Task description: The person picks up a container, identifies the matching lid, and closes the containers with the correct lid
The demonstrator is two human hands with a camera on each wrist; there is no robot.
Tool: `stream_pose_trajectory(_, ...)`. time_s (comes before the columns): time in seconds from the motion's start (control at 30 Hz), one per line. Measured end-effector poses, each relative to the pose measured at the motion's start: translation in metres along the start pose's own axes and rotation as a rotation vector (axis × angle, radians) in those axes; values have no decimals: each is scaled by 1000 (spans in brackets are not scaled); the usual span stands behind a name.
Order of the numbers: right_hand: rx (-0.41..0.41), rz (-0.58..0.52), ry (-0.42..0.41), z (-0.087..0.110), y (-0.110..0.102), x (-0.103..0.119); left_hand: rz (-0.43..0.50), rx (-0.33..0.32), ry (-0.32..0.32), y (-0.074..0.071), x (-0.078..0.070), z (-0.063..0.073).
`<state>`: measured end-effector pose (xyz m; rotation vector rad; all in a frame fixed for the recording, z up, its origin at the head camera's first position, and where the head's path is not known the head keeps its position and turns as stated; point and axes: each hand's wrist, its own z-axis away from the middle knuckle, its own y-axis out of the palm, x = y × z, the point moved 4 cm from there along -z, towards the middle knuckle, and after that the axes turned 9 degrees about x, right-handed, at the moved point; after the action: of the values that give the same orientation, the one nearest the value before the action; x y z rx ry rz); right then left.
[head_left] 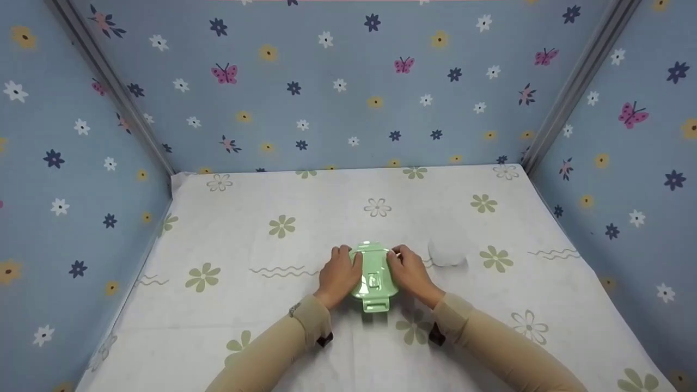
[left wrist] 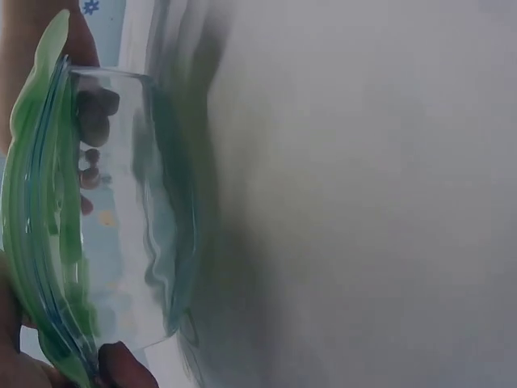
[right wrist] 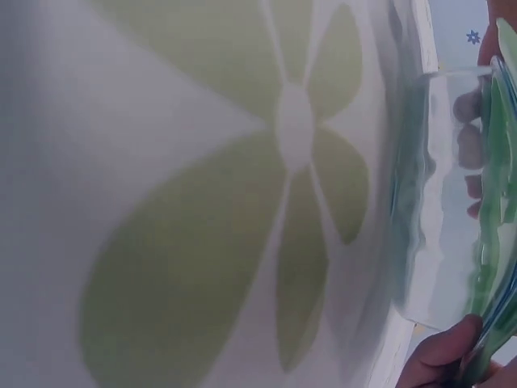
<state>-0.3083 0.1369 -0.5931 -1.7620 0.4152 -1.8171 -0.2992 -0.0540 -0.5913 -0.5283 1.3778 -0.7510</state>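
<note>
A clear glass food container (left wrist: 121, 218) with a light-green lid (head_left: 375, 272) is held level between both hands, close over the tablecloth. My left hand (head_left: 338, 276) grips its left side, thumb along the lid's edge. On the opposite side my right hand (head_left: 415, 276) grips it in the same way. Through the glass wall (right wrist: 444, 202) several fingertips show in the right wrist view. The lid lies over the container's top, its front tab pointing toward me. In the left wrist view the container casts a soft shadow on the cloth.
A small whitish, partly see-through object (head_left: 447, 253) lies on the flowered white tablecloth (head_left: 326, 201), just right of my right hand. Blue patterned panels (head_left: 326, 109) wall in the back and both sides, with grey posts (head_left: 582, 81) at the rear corners.
</note>
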Motion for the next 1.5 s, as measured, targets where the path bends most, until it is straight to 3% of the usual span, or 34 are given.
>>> stream_pose_trajectory(0.53, -12, 29, -37, 2, 4, -6, -54, -16, 6, 8, 1, -3)
stream_pose_trajectory(0.8, 39, 73, -48, 0, 2, -1, -59, -4, -13, 5, 2, -5)
stream_pose_trajectory(0.97, 76, 142, -48, 2, 1, -2, 31, 17, -23, 8, 6, -7)
stream_pose_trajectory(1.23, 49, 241, -29, 15, -13, -1, 222, 23, -28, 9, 10, -7)
stream_pose_trajectory(1.5, 67, 280, 18, 26, -24, -4, 276, 41, -41, 8, 11, -6)
